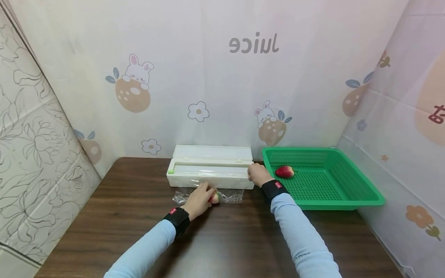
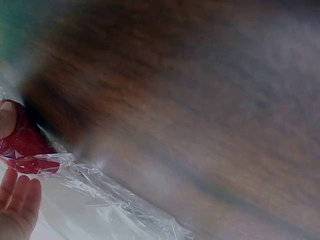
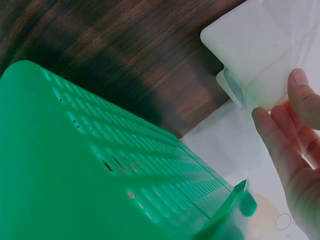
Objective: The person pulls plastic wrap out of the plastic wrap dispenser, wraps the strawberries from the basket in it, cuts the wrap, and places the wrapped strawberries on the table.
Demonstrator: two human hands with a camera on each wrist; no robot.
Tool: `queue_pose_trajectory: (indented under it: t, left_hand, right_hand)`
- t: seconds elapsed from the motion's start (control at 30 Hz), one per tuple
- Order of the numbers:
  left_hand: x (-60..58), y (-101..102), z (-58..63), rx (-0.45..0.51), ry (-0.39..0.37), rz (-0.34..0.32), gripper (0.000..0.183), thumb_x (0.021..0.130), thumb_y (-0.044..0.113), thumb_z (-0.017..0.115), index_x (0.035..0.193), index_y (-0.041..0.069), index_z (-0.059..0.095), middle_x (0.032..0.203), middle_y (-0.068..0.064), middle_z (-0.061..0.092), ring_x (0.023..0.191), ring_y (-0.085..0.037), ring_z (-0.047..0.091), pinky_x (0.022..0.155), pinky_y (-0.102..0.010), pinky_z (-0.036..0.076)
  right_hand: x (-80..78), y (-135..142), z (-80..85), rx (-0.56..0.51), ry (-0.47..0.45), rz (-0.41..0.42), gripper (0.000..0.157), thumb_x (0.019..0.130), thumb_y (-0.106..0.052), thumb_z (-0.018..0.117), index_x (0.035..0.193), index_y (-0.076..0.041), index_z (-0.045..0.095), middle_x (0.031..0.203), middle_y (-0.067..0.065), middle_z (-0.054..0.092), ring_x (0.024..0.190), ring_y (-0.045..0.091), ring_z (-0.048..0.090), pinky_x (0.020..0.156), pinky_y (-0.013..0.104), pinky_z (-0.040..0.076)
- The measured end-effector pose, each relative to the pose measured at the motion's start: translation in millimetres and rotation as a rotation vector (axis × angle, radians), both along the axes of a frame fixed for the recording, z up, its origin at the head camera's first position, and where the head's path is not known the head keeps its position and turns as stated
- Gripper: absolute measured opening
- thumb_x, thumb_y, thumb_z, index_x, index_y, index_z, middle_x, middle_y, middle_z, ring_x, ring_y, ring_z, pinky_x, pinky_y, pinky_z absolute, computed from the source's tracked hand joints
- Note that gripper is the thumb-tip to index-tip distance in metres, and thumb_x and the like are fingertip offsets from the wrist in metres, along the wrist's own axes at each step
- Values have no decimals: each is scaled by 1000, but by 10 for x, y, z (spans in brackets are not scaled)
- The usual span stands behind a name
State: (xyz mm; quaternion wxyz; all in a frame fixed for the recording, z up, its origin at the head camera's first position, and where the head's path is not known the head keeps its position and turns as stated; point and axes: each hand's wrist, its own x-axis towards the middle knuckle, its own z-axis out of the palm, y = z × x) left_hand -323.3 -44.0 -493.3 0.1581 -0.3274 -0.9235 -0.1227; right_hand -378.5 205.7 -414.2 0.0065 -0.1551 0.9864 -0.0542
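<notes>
My left hand [image 1: 199, 200] holds a red fruit [image 1: 214, 197] with a pale yellowish end, just in front of a white cling film dispenser [image 1: 212, 181]. In the left wrist view the thumb lies on the fruit's glossy skin [image 2: 25, 137], and crinkled clear film [image 2: 115, 200] covers its lower side. The film hangs from the dispenser's front and spreads to both sides of the fruit. My right hand [image 1: 259, 174] grips the dispenser's right end, thumb and fingers about its corner in the right wrist view. The dispenser's lid [image 1: 213, 152] stands raised at the back.
A green perforated basket [image 1: 368, 197] stands at the right, close beside my right hand. Another red fruit [image 1: 285, 172] lies inside, near its left wall. A small green piece [image 1: 171, 172] sits at the dispenser's left end. The brown wooden table [image 1: 222, 247] meets a patterned wall covering behind.
</notes>
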Motion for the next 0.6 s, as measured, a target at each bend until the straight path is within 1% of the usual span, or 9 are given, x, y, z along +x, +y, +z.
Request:
queue_pose_trajectory:
  t: [0.17, 0.27, 0.43, 0.5, 0.6]
  left_hand:
    - [19, 6, 1, 11, -16, -36, 48, 68, 10, 79, 113, 11, 62, 102, -5, 50, 93, -20, 49, 80, -31, 45]
    - [53, 10, 20, 5, -46, -56, 49, 68, 11, 79, 114, 11, 62, 100, -4, 50, 93, -18, 49, 79, -31, 45]
    - [131, 29, 76, -14, -100, -105, 47, 69, 12, 78, 113, 11, 62, 100, -4, 51, 92, -17, 51, 80, -31, 45]
    - [160, 38, 102, -18, -105, -124, 45, 68, 12, 78, 111, 10, 62, 98, -4, 51, 89, -17, 52, 79, -30, 45]
    - [195, 53, 136, -20, -99, -144, 41, 67, 9, 78, 105, 10, 63, 94, -3, 50, 86, -17, 52, 77, -30, 45]
  right_hand:
    - [9, 3, 0, 3, 25, 29, 16, 77, 2, 61, 62, -4, 62, 64, 7, 58, 57, 18, 43, 55, 27, 36]
    - [8, 18, -6, -1, 35, 47, 20, 78, 2, 60, 59, -5, 59, 62, 6, 55, 57, 17, 42, 54, 27, 35]
    - [7, 60, -15, -17, 39, 79, 32, 77, 5, 57, 51, -9, 46, 55, 1, 42, 56, 16, 37, 53, 25, 30]
    - [8, 71, -19, -24, 39, 90, 36, 77, 7, 55, 49, -11, 40, 55, -1, 37, 56, 15, 34, 52, 25, 28]
    - [7, 80, -23, -35, 35, 95, 39, 76, 10, 52, 49, -13, 36, 55, -2, 33, 56, 15, 32, 52, 24, 26]
